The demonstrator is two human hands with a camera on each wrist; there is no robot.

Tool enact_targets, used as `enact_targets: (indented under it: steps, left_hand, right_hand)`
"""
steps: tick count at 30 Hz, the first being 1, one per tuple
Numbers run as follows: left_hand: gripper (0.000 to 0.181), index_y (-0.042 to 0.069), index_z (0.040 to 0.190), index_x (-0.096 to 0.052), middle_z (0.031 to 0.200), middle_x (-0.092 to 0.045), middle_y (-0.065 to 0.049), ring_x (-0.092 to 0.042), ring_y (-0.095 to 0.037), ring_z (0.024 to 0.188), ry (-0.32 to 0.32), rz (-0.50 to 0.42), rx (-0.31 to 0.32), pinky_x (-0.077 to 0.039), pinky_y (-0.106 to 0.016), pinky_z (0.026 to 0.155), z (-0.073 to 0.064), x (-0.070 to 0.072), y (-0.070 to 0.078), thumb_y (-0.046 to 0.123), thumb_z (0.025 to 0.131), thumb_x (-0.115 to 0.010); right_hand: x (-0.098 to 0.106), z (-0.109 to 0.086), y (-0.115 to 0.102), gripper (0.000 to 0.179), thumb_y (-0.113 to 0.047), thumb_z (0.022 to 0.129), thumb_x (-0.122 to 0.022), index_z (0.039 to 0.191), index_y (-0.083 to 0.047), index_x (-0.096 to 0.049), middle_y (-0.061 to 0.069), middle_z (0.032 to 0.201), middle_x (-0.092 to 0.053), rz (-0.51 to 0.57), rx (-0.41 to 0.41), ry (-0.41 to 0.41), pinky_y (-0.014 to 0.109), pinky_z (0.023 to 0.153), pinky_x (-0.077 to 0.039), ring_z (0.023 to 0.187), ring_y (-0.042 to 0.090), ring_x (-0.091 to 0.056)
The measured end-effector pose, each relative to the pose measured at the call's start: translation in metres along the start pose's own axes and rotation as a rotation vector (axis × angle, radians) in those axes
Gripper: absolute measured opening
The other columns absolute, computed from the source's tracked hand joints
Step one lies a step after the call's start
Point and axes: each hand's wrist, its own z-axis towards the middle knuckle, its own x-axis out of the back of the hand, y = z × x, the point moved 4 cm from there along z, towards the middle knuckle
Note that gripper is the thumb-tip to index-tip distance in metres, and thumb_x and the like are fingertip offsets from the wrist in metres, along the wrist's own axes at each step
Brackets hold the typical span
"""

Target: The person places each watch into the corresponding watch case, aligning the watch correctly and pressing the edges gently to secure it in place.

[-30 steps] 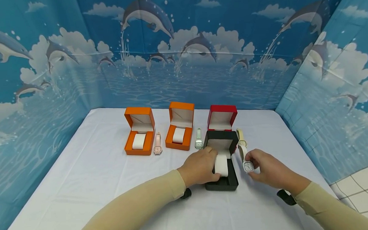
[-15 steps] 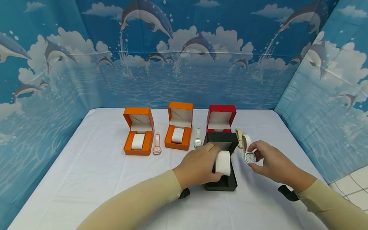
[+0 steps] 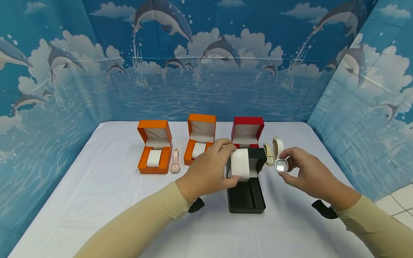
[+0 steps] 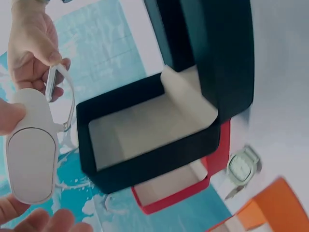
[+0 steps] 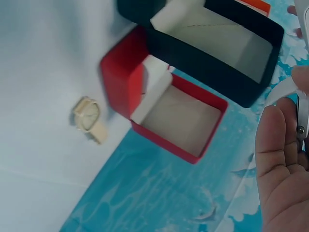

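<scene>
My left hand (image 3: 208, 168) grips a white watch cushion (image 3: 240, 164), raised over the open black watch box (image 3: 246, 198). The box's base shows a bare dark well, and its pale-lined lid stands up behind. In the left wrist view the flat oval end of the cushion (image 4: 31, 164) shows between thumb and fingers. To the right of the box, my right hand (image 3: 307, 175) pinches a white wristwatch (image 3: 281, 165) by its squarish case, with the strap standing up. The right wrist view catches part of its white strap (image 5: 280, 92) at the edge.
Behind stand two open orange boxes (image 3: 153, 124) (image 3: 202, 118) with white cushions, and an open red box (image 3: 248, 121) partly hidden by the black one. A pink watch (image 3: 175, 167), a cream watch (image 3: 269, 157) and a pale green watch (image 4: 241, 166) lie beside them on the white tablecloth (image 3: 120, 192).
My left hand has lifted the cushion up out of the black box's base. My right hand has raised the white watch slightly, and its dial has tipped upward.
</scene>
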Motion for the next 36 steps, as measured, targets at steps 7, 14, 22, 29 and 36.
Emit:
enact_targets:
  steps: [7,14,22,29,36]
  left_hand:
    - [0.069,0.005,0.146,-0.048,0.142,-0.060,-0.007,-0.064,-0.016,0.112,-0.030,-0.116,0.053,-0.062,-0.030,0.093,0.000,0.012,-0.009,0.033,0.092,-0.081]
    - [0.069,0.007,0.149,-0.044,0.135,-0.059,-0.007,-0.069,-0.020,0.110,-0.057,-0.255,0.097,-0.061,-0.028,0.089,0.001,0.017,-0.017,0.025,0.094,-0.081]
    - [0.074,0.005,0.154,-0.040,0.147,-0.052,-0.013,-0.070,-0.018,0.105,-0.038,-0.369,0.079,-0.063,-0.033,0.088,0.000,0.024,-0.022,0.017,0.094,-0.080]
    - [0.076,0.005,0.158,-0.037,0.154,-0.047,-0.012,-0.066,-0.014,0.105,-0.013,-0.351,0.059,-0.060,-0.024,0.083,-0.002,0.028,-0.025,0.017,0.095,-0.078]
    - [0.077,0.004,0.159,-0.036,0.156,-0.046,-0.012,-0.067,-0.020,0.109,0.004,-0.339,0.036,-0.061,-0.026,0.085,-0.004,0.030,-0.027,0.018,0.096,-0.077]
  right_hand:
    - [0.007,0.003,-0.011,0.055,0.005,0.080,-0.086,0.124,-0.001,-0.054,0.008,0.099,-0.071,0.019,0.054,0.060,0.022,0.062,-0.057,0.083,0.014,-0.066]
    - [0.011,0.007,-0.021,0.057,0.006,0.081,-0.085,0.128,-0.002,-0.053,0.008,0.099,-0.071,0.046,0.068,0.076,0.023,0.053,-0.052,0.084,0.016,-0.065]
    - [0.015,0.012,-0.033,0.059,0.006,0.081,-0.085,0.130,-0.004,-0.052,0.007,0.100,-0.070,0.077,0.084,0.078,0.023,0.055,-0.055,0.084,0.017,-0.065]
    - [0.015,0.017,-0.045,0.058,0.007,0.082,-0.083,0.130,-0.005,-0.052,0.007,0.103,-0.066,0.097,0.105,0.082,0.024,0.050,-0.051,0.082,0.017,-0.064]
    - [0.014,0.024,-0.056,0.056,0.005,0.085,-0.082,0.132,-0.004,-0.051,0.013,0.116,-0.066,0.120,0.068,0.027,0.025,0.051,-0.053,0.083,0.020,-0.064]
